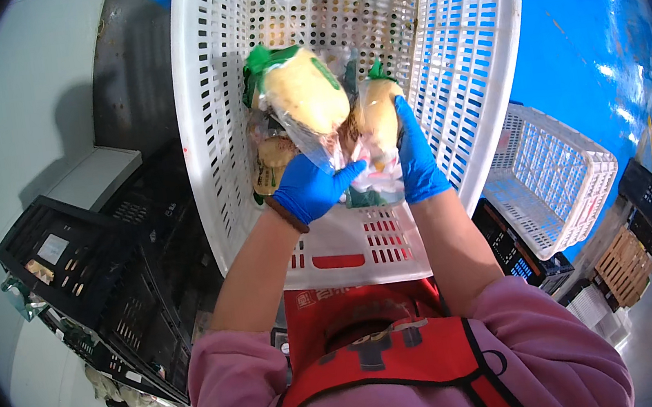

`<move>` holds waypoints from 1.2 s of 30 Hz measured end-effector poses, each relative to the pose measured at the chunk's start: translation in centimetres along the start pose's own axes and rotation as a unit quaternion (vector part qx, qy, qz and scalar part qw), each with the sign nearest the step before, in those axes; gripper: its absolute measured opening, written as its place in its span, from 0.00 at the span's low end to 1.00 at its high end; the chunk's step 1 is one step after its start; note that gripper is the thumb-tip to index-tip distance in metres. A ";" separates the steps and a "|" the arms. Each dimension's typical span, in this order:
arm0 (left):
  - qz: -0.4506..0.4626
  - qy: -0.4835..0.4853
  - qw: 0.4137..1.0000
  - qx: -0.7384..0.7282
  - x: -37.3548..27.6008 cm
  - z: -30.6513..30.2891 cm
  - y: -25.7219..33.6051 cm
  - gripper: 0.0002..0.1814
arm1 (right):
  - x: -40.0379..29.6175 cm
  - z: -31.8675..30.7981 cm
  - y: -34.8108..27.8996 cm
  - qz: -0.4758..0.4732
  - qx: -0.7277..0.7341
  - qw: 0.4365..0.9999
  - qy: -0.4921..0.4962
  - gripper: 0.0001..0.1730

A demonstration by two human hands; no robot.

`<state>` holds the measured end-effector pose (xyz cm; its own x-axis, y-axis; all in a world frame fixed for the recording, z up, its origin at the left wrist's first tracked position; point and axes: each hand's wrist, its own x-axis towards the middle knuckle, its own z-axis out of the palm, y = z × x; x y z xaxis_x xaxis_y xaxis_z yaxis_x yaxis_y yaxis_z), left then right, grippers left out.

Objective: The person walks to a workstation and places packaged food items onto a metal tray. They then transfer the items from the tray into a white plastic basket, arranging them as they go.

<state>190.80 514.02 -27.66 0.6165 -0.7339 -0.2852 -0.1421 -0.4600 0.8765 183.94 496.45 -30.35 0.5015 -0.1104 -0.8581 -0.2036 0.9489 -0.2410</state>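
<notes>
My blue-gloved left hand [311, 188] grips the lower end of a clear plastic bag. That bag holds a large pale-yellow vegetable [308, 94] and has green at its top. My right hand [418, 154], also gloved in blue, holds a narrower bagged vegetable [379, 113] along its right side; part of the grip is hidden. Both hands are inside a large white perforated plastic crate [459, 87]. Below the left bag lies another bagged vegetable [275, 153], partly covered. Between my hands, clear and printed plastic wrap [375, 175] is bunched, and its contents are hard to make out.
Black plastic crates [77, 261] are stacked at the left beside a pale panel. On the right, a smaller white basket [544, 174] rests by a black crate [507, 241] near the blue floor [568, 23]. A wooden slatted pallet [624, 266] lies farther right.
</notes>
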 end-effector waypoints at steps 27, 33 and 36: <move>-0.391 0.009 0.920 -0.013 -5.3 -1.6 -4.9 0.18 | 12.7 0.4 -4.2 -0.095 -0.967 0.203 -0.124 0.65; -0.262 0.093 0.959 -0.061 -5.6 -1.4 -5.6 0.14 | 11.1 -2.4 -1.9 -0.153 -0.960 0.231 0.033 0.54; -0.175 0.038 0.979 0.095 -5.2 -2.0 -3.4 0.16 | 10.2 -2.6 -1.0 -0.307 -0.853 0.422 0.017 0.49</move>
<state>189.57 520.40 -28.38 0.7079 -0.4785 -0.5195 -0.0480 -0.7664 0.6405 187.06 493.60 -40.08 0.8934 -0.2127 -0.3958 -0.3678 -0.8520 -0.3726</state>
